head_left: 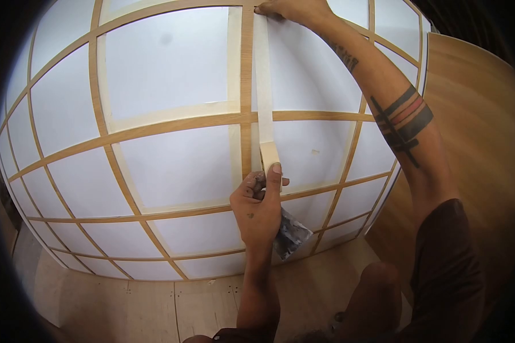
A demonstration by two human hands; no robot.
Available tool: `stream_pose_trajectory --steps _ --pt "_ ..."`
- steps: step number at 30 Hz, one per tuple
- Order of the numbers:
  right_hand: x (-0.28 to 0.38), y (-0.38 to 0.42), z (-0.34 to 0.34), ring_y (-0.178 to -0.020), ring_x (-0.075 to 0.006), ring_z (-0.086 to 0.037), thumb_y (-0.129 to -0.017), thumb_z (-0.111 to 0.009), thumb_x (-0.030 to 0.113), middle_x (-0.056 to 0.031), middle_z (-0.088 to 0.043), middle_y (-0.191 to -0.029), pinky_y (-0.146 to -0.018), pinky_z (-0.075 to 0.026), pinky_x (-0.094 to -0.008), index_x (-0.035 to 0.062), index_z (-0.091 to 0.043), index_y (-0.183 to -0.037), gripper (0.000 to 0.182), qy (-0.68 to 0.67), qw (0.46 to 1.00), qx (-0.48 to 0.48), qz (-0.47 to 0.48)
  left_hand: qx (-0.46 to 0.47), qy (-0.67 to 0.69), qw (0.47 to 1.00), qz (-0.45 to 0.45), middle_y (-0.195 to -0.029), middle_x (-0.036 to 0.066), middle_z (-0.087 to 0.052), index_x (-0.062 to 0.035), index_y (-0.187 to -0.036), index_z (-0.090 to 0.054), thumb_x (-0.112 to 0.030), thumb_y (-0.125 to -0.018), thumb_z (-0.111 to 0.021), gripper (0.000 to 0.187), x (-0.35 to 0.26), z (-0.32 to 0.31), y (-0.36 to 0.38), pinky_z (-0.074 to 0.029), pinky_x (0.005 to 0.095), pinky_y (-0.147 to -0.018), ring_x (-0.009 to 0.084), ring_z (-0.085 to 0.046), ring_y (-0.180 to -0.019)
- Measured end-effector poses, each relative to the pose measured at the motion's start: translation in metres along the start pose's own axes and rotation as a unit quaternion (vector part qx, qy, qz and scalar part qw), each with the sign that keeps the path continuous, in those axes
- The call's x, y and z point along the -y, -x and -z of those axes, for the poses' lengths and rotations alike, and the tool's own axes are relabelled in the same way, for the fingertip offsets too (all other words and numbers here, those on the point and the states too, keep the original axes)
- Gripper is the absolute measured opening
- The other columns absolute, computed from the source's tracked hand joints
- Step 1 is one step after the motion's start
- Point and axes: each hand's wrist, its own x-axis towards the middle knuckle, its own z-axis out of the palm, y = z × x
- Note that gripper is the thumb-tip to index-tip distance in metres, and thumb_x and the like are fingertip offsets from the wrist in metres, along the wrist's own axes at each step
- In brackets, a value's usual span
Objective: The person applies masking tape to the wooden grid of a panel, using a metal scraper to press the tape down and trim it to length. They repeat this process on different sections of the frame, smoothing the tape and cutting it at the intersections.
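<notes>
My left hand point(257, 211) is closed around a roll of masking tape point(270, 155), thumb along its side. A scraper blade point(292, 235), grey and smeared, sticks out below the same hand; its handle is hidden. From the roll, a pale tape strip point(264, 86) runs straight up beside a vertical wooden strip point(246, 74). At its top, my right hand point(297, 10) pinches or presses the tape end against the panel, partly cut off by the frame. Behind both hands stands a white panel point(171, 63) with a wooden lattice.
Masking tape point(171, 118) lines the edges of several white squares. To the right leans a large brown wooden board point(469, 114). Below the panel lies a plywood floor point(206, 306), with my knee point(380, 286) close to the panel's lower edge.
</notes>
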Motion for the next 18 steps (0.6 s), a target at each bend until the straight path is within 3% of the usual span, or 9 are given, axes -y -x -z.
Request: stream_pose_trajectory --steps 2,4,6,8,9,11,14,16,18 --pt "-0.001 0.000 0.002 -0.079 -0.0283 -0.072 -0.070 -0.094 0.029 -0.0188 -0.072 -0.084 -0.072 -0.059 -0.0398 -0.0040 -0.070 -0.092 0.046 0.037 0.999 -0.016 0.015 -0.002 -0.004 1.000 0.003 -0.078 0.004 -0.073 0.0019 -0.086 -0.075 -0.031 -0.103 -0.074 0.037 0.001 0.000 -0.001 -0.044 0.0235 -0.072 0.0064 -0.057 -0.071" --pt "0.000 0.001 0.005 -0.080 -0.0290 -0.072 -0.072 -0.095 0.034 -0.0196 -0.073 -0.085 -0.073 -0.059 -0.0396 -0.0042 -0.070 -0.090 0.049 0.007 0.997 0.035 -0.066 -0.002 -0.004 1.000 -0.001 -0.078 0.004 -0.073 0.0020 -0.086 -0.075 -0.031 -0.103 -0.074 0.037 0.001 0.000 -0.001 -0.044 0.0235 -0.072 0.0064 -0.057 -0.071" --pt "-0.001 0.008 0.005 -0.080 -0.0289 -0.071 -0.073 -0.094 0.034 -0.0196 -0.073 -0.085 -0.073 -0.059 -0.0400 -0.0038 -0.070 -0.089 0.048 -0.010 0.997 0.030 -0.067 -0.002 -0.005 1.000 -0.006 -0.078 0.004 -0.073 0.0021 -0.086 -0.074 -0.031 -0.103 -0.074 0.037 0.002 0.000 -0.002 -0.044 0.0234 -0.072 0.0064 -0.058 -0.071" --pt "-0.004 0.014 0.001 -0.080 -0.0288 -0.071 -0.075 -0.093 0.035 -0.0196 -0.073 -0.085 -0.073 -0.059 -0.0404 -0.0033 -0.070 -0.088 0.046 -0.027 0.997 0.025 -0.071 -0.003 0.004 1.000 -0.017 -0.079 0.005 -0.074 0.0031 -0.086 -0.071 -0.030 -0.102 -0.076 0.037 0.005 0.000 -0.003 -0.038 0.0217 -0.058 0.0025 -0.050 -0.064" --pt "-0.009 0.017 -0.005 -0.079 -0.0286 -0.070 -0.076 -0.093 0.033 -0.0189 -0.073 -0.085 -0.073 -0.058 -0.0407 -0.0029 -0.069 -0.088 0.045 -0.063 0.997 -0.001 -0.049 -0.002 0.004 1.000 -0.017 -0.079 0.005 -0.074 0.0031 -0.086 -0.071 -0.030 -0.102 -0.076 0.037 0.003 0.000 -0.002 -0.038 0.0217 -0.058 0.0025 -0.050 -0.064" --pt "-0.017 0.023 -0.019 -0.079 -0.0283 -0.070 -0.076 -0.092 0.032 -0.0182 -0.073 -0.084 -0.073 -0.058 -0.0411 -0.0025 -0.069 -0.088 0.043 -0.100 0.994 -0.029 -0.026 -0.007 -0.002 1.000 -0.008 -0.077 0.004 -0.073 0.0025 -0.085 -0.074 -0.031 -0.103 -0.074 0.038 0.000 0.000 -0.001 -0.044 0.0236 -0.073 0.0066 -0.056 -0.071" --pt "-0.026 0.044 -0.032 -0.077 -0.0293 -0.069 -0.082 -0.087 0.023 -0.0187 -0.071 -0.083 -0.072 -0.056 -0.0422 -0.0030 -0.066 -0.091 0.034 -0.120 0.988 -0.092 0.000 -0.014 -0.016 1.000 -0.012 -0.076 0.004 -0.073 0.0031 -0.086 -0.075 -0.033 -0.103 -0.073 0.040 0.005 0.000 -0.003 -0.045 0.0246 -0.073 0.0072 -0.056 -0.071" --pt "-0.021 0.084 -0.030 -0.085 -0.0256 -0.074 -0.093 -0.078 0.031 -0.0139 -0.077 -0.088 -0.078 -0.058 -0.0376 0.0032 -0.073 -0.106 0.031 -0.196 0.974 -0.090 -0.062 -0.019 -0.026 0.999 -0.014 -0.077 0.004 -0.073 0.0033 -0.087 -0.075 -0.034 -0.103 -0.073 0.041 0.002 -0.001 -0.003 -0.045 0.0250 -0.073 0.0074 -0.056 -0.071" --pt "-0.027 0.136 -0.018 -0.080 -0.0206 -0.070 -0.096 -0.076 0.031 -0.0099 -0.077 -0.090 -0.074 -0.055 -0.0328 0.0027 -0.073 -0.104 0.030 -0.244 0.968 -0.004 -0.061 -0.021 -0.036 0.999 -0.017 -0.077 0.005 -0.073 0.0035 -0.087 -0.076 -0.035 -0.103 -0.073 0.042 0.000 -0.001 -0.003 -0.045 0.0254 -0.072 0.0076 -0.056 -0.071"
